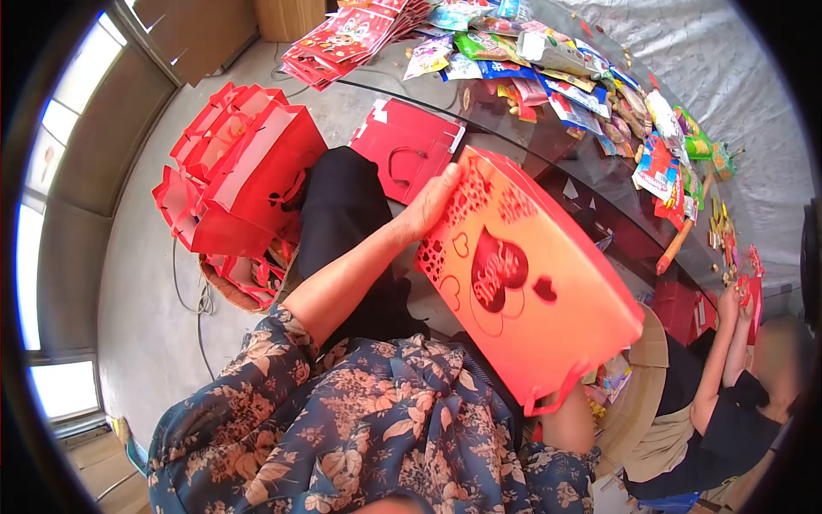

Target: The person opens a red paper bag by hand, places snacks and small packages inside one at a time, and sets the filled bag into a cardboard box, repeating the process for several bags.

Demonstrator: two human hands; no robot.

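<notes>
A red and orange gift bag (505,274) with heart prints is held tilted above my lap. My left hand (435,204) grips its upper left edge, thumb on the printed face. My right forearm runs behind the lower end of the bag, near its red ribbon handle (556,392); the bag hides my right hand. Another red bag (406,146) with a dark red handle lies on the floor past my knee. To the left, several open red bags (248,171) stand grouped over a basket (233,289) with red ribbons in it.
A dark glass table (488,103) bears a heap of snack packets (565,77) and a stack of red printed bags (351,38). A cardboard box (638,385) holding packets is at the right. Beyond it, a co-worker's hands (738,300) hold a red item. Cables lie on the floor.
</notes>
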